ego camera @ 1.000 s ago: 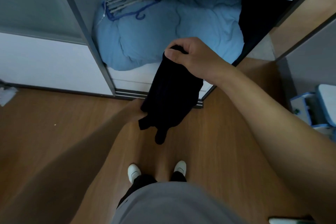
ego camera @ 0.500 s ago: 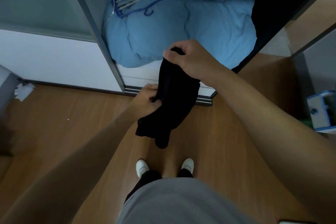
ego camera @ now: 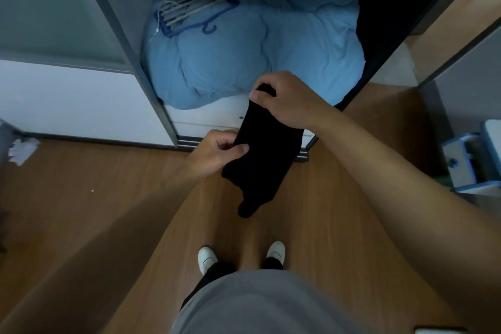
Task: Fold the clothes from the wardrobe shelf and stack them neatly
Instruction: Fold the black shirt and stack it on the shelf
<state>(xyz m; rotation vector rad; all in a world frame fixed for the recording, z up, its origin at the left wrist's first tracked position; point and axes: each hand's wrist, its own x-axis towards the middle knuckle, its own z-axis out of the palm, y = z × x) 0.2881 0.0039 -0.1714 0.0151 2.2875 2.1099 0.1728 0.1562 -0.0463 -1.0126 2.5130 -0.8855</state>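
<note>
Your right hand has its fingers curled round the top of the limp black fabric garment, at its 12 o'clock. Your left hand pinches its 9 o'clock edge with the fingers. It hangs over the brown wooden floor, lower tip free at 6 o'clock, open floor around.

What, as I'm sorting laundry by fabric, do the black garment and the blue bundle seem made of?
Black garment: soft matte cloth, perhaps a knit; it hangs limp without sheen. Blue bundle: puffy padded bedding, matte woven shell likely; stitched seams and wrinkles show.
</note>
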